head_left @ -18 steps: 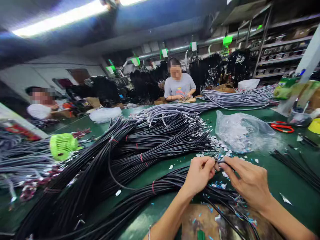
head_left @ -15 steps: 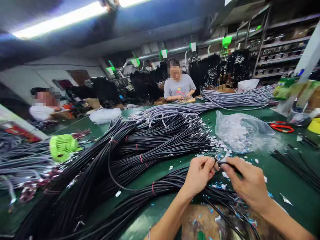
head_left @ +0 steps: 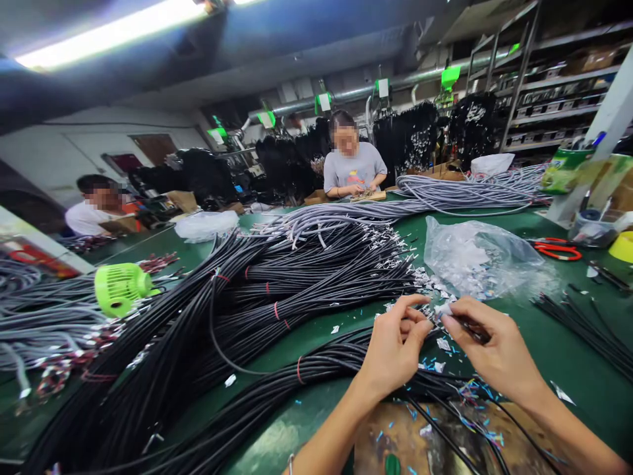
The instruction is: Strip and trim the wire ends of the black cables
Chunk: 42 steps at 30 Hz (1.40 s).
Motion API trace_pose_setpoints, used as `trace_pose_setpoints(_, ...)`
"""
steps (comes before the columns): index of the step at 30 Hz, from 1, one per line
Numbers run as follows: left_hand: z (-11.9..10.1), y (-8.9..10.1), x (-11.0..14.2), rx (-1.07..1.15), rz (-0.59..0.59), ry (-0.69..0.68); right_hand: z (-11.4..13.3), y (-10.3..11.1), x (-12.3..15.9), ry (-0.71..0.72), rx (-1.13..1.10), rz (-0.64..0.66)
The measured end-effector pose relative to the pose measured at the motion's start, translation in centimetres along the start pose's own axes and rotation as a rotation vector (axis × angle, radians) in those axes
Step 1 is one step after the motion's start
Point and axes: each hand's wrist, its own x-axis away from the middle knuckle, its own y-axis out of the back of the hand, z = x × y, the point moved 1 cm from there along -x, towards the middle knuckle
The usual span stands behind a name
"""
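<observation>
Scrap (head_left: 442, 309), white and crumpled, sits at the fingertips of the right hand (head_left: 487, 346), whose thumb and forefinger pinch it narrowly; something dark shows under those fingers, too hidden to name. The left hand (head_left: 398, 346) is just beside it, thumb and forefinger a little apart, the others curled; I cannot tell whether they hold anything fine.

Nearest me lies a brown, scuffed board (head_left: 368, 455), sprinkled with blue bits. Next to it, smooth black cables form a bundle (head_left: 326, 366), bent in a long curve and bound by a red tie (head_left: 299, 369), on the green table (head_left: 277, 425). Beyond spreads a bigger black pile (head_left: 316, 290), its cut ends pale and bristly. A wrinkled, see-through bag (head_left: 475, 260) slumps right of it; a ribbed lime fan (head_left: 119, 289) stands at left. Farther off, thick grey cords (head_left: 465, 194) lie looped, and behind the table sit a co-worker (head_left: 353, 168) in grey and another person (head_left: 89, 218) in white.

Compared with a half-second ago, the left fingertips have parted from the right ones, the white piece has come into sight between them, and the person in white has shifted rightward.
</observation>
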Motion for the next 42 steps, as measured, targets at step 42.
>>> trace_pose_setpoints(42,-0.4,-0.1,1.4,-0.637,-0.354,-0.732,-0.2,-0.5,0.7,-0.081,0.072,0.036)
